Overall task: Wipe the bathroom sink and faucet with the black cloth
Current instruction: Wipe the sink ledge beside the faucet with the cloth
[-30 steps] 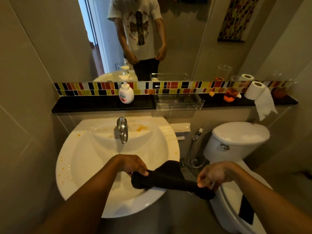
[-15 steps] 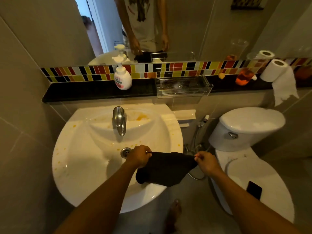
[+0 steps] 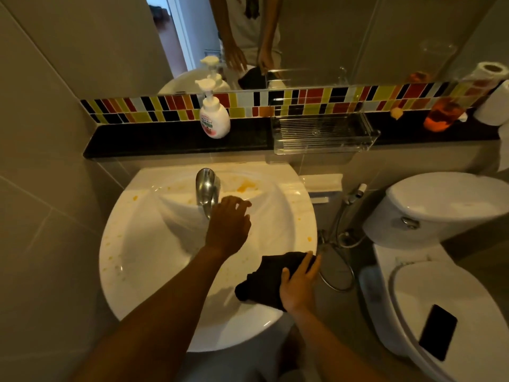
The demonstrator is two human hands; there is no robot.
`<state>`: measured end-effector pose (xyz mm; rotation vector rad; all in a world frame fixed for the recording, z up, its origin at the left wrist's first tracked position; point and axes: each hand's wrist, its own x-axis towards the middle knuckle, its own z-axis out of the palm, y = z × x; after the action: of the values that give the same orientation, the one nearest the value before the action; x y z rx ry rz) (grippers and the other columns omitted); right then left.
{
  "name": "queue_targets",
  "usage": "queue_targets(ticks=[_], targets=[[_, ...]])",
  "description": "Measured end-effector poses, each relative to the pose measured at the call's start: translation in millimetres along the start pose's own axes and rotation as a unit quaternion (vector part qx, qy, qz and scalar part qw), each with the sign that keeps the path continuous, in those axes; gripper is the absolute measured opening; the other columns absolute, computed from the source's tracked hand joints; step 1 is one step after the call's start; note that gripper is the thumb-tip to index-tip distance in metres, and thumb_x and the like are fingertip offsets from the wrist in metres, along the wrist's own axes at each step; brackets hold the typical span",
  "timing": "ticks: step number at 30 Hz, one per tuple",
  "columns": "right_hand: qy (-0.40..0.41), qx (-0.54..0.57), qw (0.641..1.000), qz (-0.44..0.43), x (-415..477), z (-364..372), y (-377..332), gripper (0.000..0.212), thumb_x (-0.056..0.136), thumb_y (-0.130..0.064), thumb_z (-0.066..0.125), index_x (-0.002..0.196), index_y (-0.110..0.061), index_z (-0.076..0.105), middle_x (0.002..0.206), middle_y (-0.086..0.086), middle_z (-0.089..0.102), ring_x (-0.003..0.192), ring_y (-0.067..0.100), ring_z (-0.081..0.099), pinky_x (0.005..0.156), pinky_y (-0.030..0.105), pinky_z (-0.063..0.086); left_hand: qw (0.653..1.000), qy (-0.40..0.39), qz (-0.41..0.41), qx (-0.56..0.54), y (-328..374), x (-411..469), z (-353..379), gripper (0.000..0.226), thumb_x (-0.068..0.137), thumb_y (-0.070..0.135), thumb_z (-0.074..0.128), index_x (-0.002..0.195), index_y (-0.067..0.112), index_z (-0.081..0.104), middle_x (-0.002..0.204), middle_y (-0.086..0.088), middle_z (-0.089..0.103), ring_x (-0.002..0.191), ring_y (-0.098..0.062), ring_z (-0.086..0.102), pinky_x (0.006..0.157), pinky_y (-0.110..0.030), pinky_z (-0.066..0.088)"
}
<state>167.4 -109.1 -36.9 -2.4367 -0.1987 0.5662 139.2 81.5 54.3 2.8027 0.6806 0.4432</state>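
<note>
A white round sink (image 3: pixel 143 244) with orange stains on its rim and back ledge fills the middle. A chrome faucet (image 3: pixel 204 186) stands at its back. My left hand (image 3: pixel 228 224) hovers over the basin just right of the spout, fingers apart, holding nothing. The black cloth (image 3: pixel 261 279) lies bunched on the sink's front right rim. My right hand (image 3: pixel 298 285) rests flat on the cloth, fingers stretched over it and the thumb pressed against its side.
A soap pump bottle (image 3: pixel 214 119) and a clear plastic tray (image 3: pixel 322 133) stand on the black ledge (image 3: pixel 165 139) behind the sink. A toilet (image 3: pixel 440 205) with a phone (image 3: pixel 438 330) on its lid is at the right. Toilet rolls (image 3: pixel 493 106) and an orange bottle (image 3: pixel 440 114) sit far right.
My left hand let go of the cloth and moved up to the faucet. The cloth, held stretched between both hands before, now sits on the rim under my right hand.
</note>
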Motion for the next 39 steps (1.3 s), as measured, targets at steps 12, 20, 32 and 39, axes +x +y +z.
queue_targets(ticks=[12,20,32,39], targets=[[0.079,-0.164,0.981,-0.060,73,0,-11,0.074,0.096,-0.041,0.039,0.150,-0.001,0.008,0.158,0.025,0.011,0.146,0.038,0.013,0.117,0.049,0.019,0.964,-0.128,-0.234,0.024,-66,86,-20,0.073,0.090,0.042,0.055,0.147,0.011,0.021,0.145,-0.018,0.037,0.119,-0.040,0.052,0.095,-0.050,0.048],[0.090,-0.226,0.961,-0.129,142,-14,-33,0.072,0.097,-0.047,0.025,0.151,-0.005,0.001,0.159,0.019,0.010,0.147,0.033,0.011,0.119,0.048,0.010,0.960,-0.067,-0.272,0.016,-69,101,0,0.038,0.095,0.034,0.048,0.129,0.016,0.045,0.134,-0.015,0.041,0.097,-0.037,0.060,0.082,-0.044,0.053],[0.054,-0.302,0.917,-0.255,217,-7,-90,0.065,0.098,-0.045,0.007,0.150,-0.010,-0.012,0.160,0.012,-0.011,0.148,0.025,-0.012,0.121,0.044,-0.002,0.962,-0.045,-0.269,0.002,-65,98,-4,0.039,0.095,0.033,0.045,0.131,0.016,0.045,0.135,-0.013,0.042,0.095,-0.035,0.061,0.083,-0.045,0.055],[0.028,-0.306,0.871,-0.384,252,-1,-132,0.059,0.099,-0.043,0.025,0.151,-0.016,0.013,0.154,0.021,0.025,0.145,0.039,0.018,0.120,0.051,0.010,0.962,-0.033,-0.271,0.009,-66,98,-3,0.039,0.094,0.033,0.048,0.129,0.017,0.047,0.130,-0.013,0.045,0.089,-0.031,0.060,0.079,-0.043,0.055]])
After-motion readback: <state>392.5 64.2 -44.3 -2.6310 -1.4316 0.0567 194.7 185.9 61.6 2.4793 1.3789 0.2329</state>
